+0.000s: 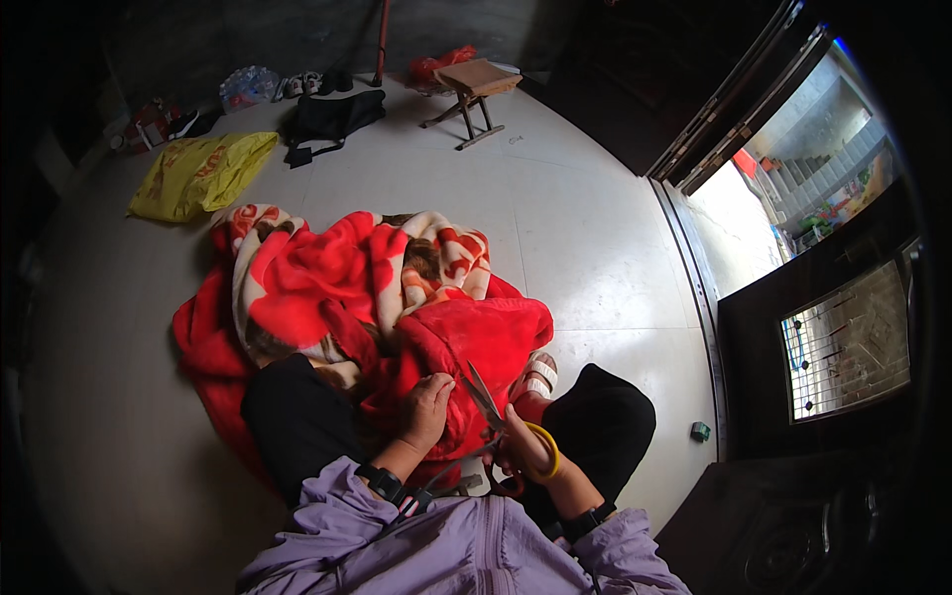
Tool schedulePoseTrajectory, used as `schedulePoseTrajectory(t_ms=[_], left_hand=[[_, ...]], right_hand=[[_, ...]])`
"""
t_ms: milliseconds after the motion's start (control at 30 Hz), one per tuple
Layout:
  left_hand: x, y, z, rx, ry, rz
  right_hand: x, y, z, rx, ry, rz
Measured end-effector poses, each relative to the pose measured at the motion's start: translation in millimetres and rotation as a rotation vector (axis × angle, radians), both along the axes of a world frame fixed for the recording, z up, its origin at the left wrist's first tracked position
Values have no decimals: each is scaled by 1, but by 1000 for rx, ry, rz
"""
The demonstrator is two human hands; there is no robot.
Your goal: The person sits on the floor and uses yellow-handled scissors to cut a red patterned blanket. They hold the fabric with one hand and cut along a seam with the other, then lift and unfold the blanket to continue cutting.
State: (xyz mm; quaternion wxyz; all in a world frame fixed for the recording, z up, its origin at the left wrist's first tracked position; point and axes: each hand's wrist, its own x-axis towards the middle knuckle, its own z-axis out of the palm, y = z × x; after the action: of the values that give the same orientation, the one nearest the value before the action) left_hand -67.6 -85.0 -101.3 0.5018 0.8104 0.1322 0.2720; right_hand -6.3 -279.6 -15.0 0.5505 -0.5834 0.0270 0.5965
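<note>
A red fleece blanket [476, 335] with cream and brown patterned parts lies bunched on the floor before me and between my knees. My right hand [524, 446] holds a pair of scissors [485, 401] by the handles, one of them yellow; the blades are parted and point up and to the left over the red cloth. Just left of the blades, my left hand [429, 409] has its thumb and fingertips pinched together at the blanket. Whether it grips cloth or a thread is too small to tell.
A yellow plastic bag [201, 175], a black bag [335, 123] and a folding stool [476, 82] stand or lie beyond the blanket. Shoes [303, 83] are by the back wall. An open door [818, 357] is at the right, with a small green box [700, 431] near its threshold.
</note>
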Motion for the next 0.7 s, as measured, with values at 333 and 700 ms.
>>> schedulePoseTrajectory(t_ms=[333, 700], left_hand=[[-1, 0, -3, -119, -40, 30], [-4, -1, 5, 58, 0, -22]], right_hand=[[-3, -5, 3, -18, -21, 2], [-2, 0, -8, -1, -88, 13]])
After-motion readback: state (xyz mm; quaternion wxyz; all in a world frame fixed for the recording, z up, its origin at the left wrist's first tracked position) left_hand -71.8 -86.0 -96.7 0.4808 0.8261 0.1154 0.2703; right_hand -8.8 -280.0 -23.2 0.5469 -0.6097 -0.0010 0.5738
